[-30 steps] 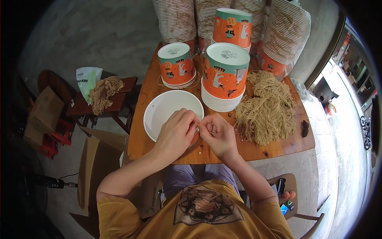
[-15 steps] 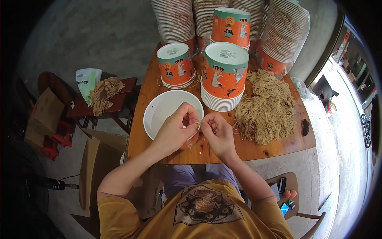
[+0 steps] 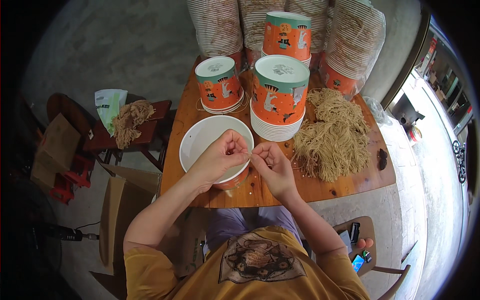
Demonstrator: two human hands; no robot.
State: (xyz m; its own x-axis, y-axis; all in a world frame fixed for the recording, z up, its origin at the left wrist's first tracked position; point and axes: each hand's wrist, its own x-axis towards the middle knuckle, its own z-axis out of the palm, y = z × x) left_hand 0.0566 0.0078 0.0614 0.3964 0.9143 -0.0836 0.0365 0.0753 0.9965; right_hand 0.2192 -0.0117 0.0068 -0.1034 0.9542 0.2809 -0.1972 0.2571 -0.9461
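Note:
Near the table's front edge stands an open paper bucket point(image 3: 235, 182), white inside with an orange outer wall. Over its right rim, my left hand point(image 3: 212, 159) and my right hand point(image 3: 276, 170) meet fingertip to fingertip. Both pinch what looks like a thin tan string point(image 3: 250, 155); most of it is hidden by the fingers. To the right of my right hand lies a loose heap of tan strings point(image 3: 334, 137). Beyond the hands, a stack of upside-down orange and green paper buckets point(image 3: 281, 95) rises, with a shorter stack point(image 3: 218, 87) to its left that has string around its base.
At the back are another upturned bucket stack point(image 3: 287, 37) and tall plastic-wrapped stacks point(image 3: 352, 45). A dark small object point(image 3: 383, 159) lies by the table's right edge. Left of the table stand a bench point(image 3: 161, 111) with more string and an open cardboard box point(image 3: 116, 215).
Both hands keep their fingertips together at the bucket's rim, with only slight finger movement. The whole view has shifted a little.

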